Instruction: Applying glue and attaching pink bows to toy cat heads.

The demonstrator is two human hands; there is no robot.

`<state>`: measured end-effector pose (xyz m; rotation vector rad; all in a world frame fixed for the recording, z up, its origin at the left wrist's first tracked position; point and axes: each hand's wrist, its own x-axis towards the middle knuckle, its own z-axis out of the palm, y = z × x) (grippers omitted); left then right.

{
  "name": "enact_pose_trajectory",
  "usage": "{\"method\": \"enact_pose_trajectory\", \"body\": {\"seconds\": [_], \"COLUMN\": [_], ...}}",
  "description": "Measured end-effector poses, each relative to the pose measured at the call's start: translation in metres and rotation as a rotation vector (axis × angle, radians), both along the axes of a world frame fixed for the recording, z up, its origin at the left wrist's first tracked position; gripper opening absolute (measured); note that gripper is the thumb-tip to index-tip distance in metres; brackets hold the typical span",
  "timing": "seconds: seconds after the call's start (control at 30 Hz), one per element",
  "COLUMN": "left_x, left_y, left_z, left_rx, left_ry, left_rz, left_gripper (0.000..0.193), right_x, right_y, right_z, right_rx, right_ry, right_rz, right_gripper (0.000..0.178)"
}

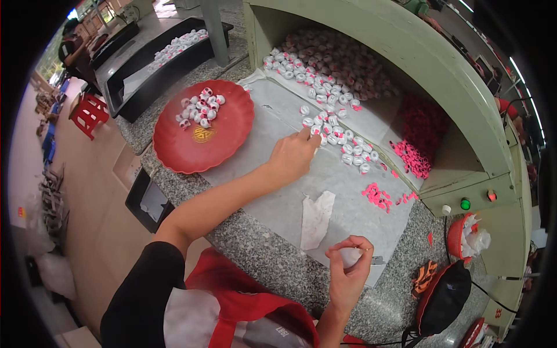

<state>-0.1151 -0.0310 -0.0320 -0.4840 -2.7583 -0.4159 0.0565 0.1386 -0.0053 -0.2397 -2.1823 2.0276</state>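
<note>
My left hand [295, 153] reaches to the near edge of a spread of small white round pieces with pink parts [332, 129]. Its fingertips are bent together among them, and whatever they pinch is hidden. Closer to my body, my right hand [348, 272] is closed round a small whitish squeeze bottle [350, 256], held over the near edge of the grey sheet [272, 200]. Loose bright pink pieces [378, 197] lie on that sheet, right of the white ones. A crumpled white paper [317, 220] rests between my hands.
At left, a red scalloped plate [174, 148] carries more white pieces. A greenish metal cabinet [441, 64] arches over heaps of white and pink pieces. To the right are a black pouch [445, 296] and a red basket [455, 236]. Behind the plate stands a black tray [129, 103].
</note>
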Motion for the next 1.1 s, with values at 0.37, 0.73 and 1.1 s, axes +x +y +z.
{"method": "enact_pose_trajectory", "body": {"seconds": [0.37,0.73,1.1], "left_x": [0.101,0.117,0.117], "left_y": [0.011,0.016,0.026], "left_z": [0.047,0.040,0.045], "left_rx": [1.856,1.605,1.550], "left_ry": [-1.112,-0.701,-0.707], "left_rz": [-0.298,-0.443,-0.414], "left_gripper": [0.029,0.032,0.031], "right_x": [0.005,0.027,0.013], "right_y": [-0.002,-0.013,0.001], "right_z": [0.045,0.049,0.048], "right_rx": [-0.164,0.421,0.478], "right_ry": [0.060,0.388,0.557], "right_rz": [-0.231,-0.176,-0.131], "right_gripper": [0.029,0.024,0.023]}}
